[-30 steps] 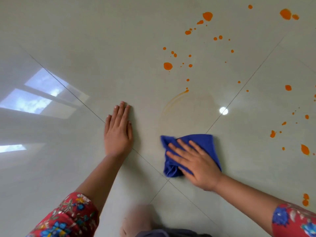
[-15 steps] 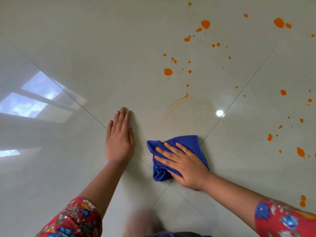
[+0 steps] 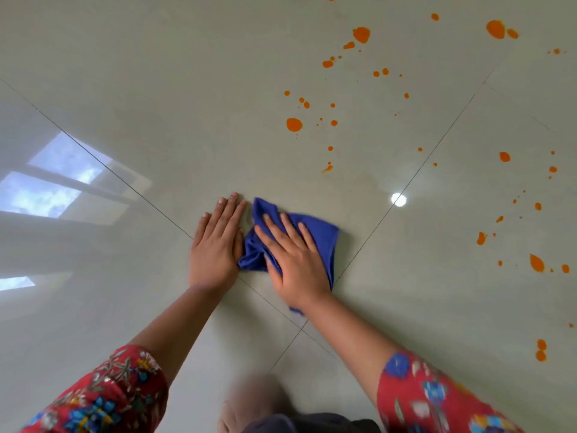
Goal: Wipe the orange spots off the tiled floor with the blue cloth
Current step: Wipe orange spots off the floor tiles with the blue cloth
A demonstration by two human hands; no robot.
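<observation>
Our right hand [image 3: 295,260] lies flat on the cloth [image 3: 321,235], fingers spread and pressing it to the floor [image 3: 187,73] rather than curling round it. The cloth is bunched at its left edge, where it touches the side of our left hand [image 3: 215,248]. That hand rests palm down on bare tile just left of the cloth, fingers straight and together, gripping nothing.

The cloth sits just beyond the point where the grout lines [image 3: 406,179] cross, with one line running out from under it toward the upper right. The spots [image 3: 294,124] lie beyond the cloth and to its right: a scatter of drops straight ahead, the largest well clear of it, and a looser group far to the right. A smeared orange streak [image 3: 327,168] is the mark nearest the cloth, ahead of it and apart from it. Nothing lies between the cloth and these marks.

A round glare [image 3: 398,200] shines on the floor to the cloth's upper right. Window reflections [image 3: 46,189] gleam far to its left. Red floral sleeves [image 3: 437,398] frame the view nearer than the cloth, with a blurred knee [image 3: 253,401] between them.
</observation>
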